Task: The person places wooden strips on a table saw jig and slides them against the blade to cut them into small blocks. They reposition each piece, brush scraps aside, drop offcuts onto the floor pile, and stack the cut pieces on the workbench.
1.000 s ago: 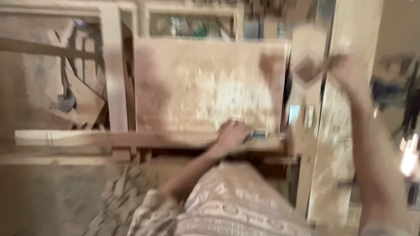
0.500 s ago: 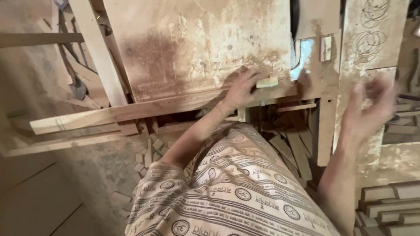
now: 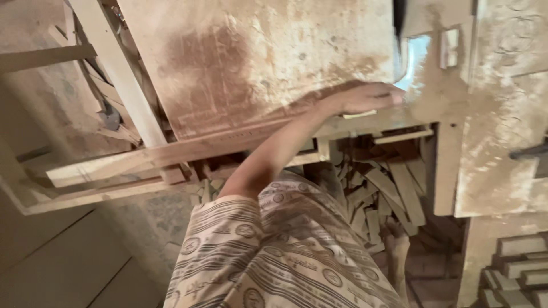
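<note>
Nearest the camera hangs a patterned shirt (image 3: 285, 256), and from its sleeve the left hand (image 3: 365, 98) reaches up over the near edge of a dusty saw table (image 3: 257, 63). The hand lies flat, palm down, fingers together rather than curled, pressing on a small pale strip of wood (image 3: 359, 114) at the table's edge; whether it truly pinches the strip I cannot tell. The right hand is out of view. The strip looks light, stiff and dry, easy to lift by its long edges, though the sawdust could make it slide. Below, a heap of offcuts (image 3: 388, 194) crowds the space under the table. To the left, a long plank (image 3: 142, 159) lies across the frame. Farther right stands a carved panel (image 3: 508, 102).
</note>
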